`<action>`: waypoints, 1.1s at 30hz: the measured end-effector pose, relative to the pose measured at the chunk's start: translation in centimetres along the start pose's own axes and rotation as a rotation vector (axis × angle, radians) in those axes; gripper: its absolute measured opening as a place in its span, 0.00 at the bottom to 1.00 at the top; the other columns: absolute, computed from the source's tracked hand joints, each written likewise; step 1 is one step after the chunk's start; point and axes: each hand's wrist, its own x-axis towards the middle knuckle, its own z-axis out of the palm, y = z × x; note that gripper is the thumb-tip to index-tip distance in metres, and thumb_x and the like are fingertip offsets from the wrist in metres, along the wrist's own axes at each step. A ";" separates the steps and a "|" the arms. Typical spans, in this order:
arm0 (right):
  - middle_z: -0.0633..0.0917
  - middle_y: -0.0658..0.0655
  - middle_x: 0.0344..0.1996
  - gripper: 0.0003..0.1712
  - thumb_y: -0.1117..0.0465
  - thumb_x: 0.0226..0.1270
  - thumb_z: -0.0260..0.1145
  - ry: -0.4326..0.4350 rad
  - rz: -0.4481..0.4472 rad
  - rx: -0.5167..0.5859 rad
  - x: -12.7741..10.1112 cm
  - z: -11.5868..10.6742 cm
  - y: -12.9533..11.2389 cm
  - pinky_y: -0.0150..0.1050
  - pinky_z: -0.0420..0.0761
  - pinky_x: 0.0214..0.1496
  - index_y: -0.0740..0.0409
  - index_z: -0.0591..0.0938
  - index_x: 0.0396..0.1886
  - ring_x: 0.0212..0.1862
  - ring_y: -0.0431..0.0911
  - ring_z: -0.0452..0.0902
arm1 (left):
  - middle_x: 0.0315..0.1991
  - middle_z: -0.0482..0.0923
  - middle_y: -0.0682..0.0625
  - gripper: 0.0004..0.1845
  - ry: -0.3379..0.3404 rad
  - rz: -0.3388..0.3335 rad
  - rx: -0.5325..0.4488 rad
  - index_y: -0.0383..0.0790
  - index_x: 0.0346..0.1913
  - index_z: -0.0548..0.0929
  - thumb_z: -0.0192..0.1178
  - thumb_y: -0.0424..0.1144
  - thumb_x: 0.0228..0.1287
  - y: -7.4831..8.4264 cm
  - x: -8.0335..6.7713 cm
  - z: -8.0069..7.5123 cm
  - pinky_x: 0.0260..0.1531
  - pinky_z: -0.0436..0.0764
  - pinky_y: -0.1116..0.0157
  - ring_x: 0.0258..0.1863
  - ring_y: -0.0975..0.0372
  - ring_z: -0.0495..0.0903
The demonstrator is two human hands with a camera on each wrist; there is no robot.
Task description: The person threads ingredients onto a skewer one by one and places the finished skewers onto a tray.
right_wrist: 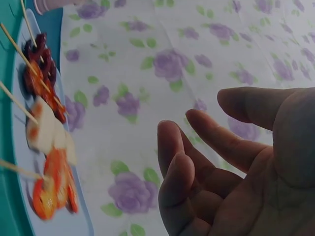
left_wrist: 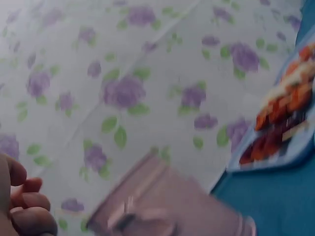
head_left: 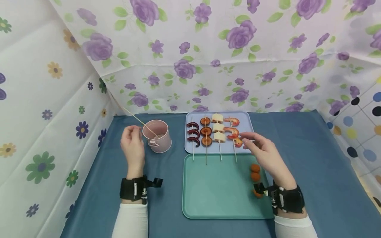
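My left hand (head_left: 133,143) hovers left of a small pink bucket (head_left: 160,143), its fingers loosely bent. A thin wooden skewer (head_left: 138,118) leans out of that bucket just beyond the fingertips, and I see nothing held in the left wrist view. On the right, my right hand (head_left: 265,152) is raised by the pale lilac tray (head_left: 248,124), thumb and fingers apart with nothing between them. Nearest to it is a shrimp skewer (head_left: 232,132). Below the hand, several orange round pieces (head_left: 255,177) lie on the green tray (head_left: 220,188), partly covered by the wrist gear.
Beside the shrimp, the lilac tray holds a skewer of white pieces (head_left: 219,128), one of brown mushroom-like rounds (head_left: 206,131) and one of dark red curled pieces (head_left: 193,133). A flowered cloth wall (head_left: 184,82) rises behind the blue tabletop (head_left: 166,198).
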 end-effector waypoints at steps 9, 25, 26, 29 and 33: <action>0.84 0.56 0.61 0.24 0.43 0.86 0.60 -0.206 -0.155 -0.006 4.7 4.2 -2.5 0.55 0.82 0.49 0.48 0.82 0.70 0.52 0.51 0.85 | 0.38 0.73 0.46 0.23 -0.106 -0.270 0.201 0.38 0.67 0.75 0.49 0.53 0.86 -2.4 1.6 -2.2 0.32 0.68 0.65 0.26 0.65 0.69; 0.88 0.60 0.55 0.22 0.48 0.87 0.60 -0.352 -0.125 0.098 10.0 12.5 -4.5 0.45 0.81 0.47 0.53 0.83 0.68 0.49 0.58 0.87 | 0.31 0.68 0.51 0.22 -0.231 -0.288 0.059 0.37 0.69 0.82 0.50 0.48 0.88 -3.8 2.2 -2.4 0.19 0.62 0.71 0.17 0.67 0.61; 0.89 0.59 0.54 0.21 0.48 0.87 0.60 -0.348 -0.128 0.100 10.2 12.8 -4.6 0.45 0.81 0.47 0.51 0.84 0.68 0.49 0.56 0.87 | 0.31 0.69 0.50 0.22 -0.225 -0.284 0.065 0.37 0.69 0.82 0.51 0.48 0.87 -3.8 2.2 -2.3 0.19 0.63 0.71 0.18 0.68 0.63; 0.89 0.59 0.52 0.19 0.48 0.87 0.59 -0.327 -0.142 0.103 10.9 13.7 -5.3 0.46 0.80 0.48 0.48 0.84 0.66 0.47 0.52 0.87 | 0.33 0.70 0.47 0.23 -0.227 -0.259 0.100 0.37 0.70 0.81 0.52 0.48 0.86 -3.9 2.0 -2.1 0.23 0.66 0.72 0.21 0.67 0.65; 0.88 0.54 0.49 0.18 0.48 0.88 0.58 -0.292 -0.165 0.113 12.2 14.9 -7.2 0.49 0.81 0.49 0.47 0.83 0.66 0.45 0.50 0.85 | 0.33 0.72 0.47 0.25 -0.242 -0.239 0.166 0.37 0.73 0.79 0.53 0.49 0.85 -4.0 1.9 -2.1 0.28 0.70 0.70 0.24 0.66 0.69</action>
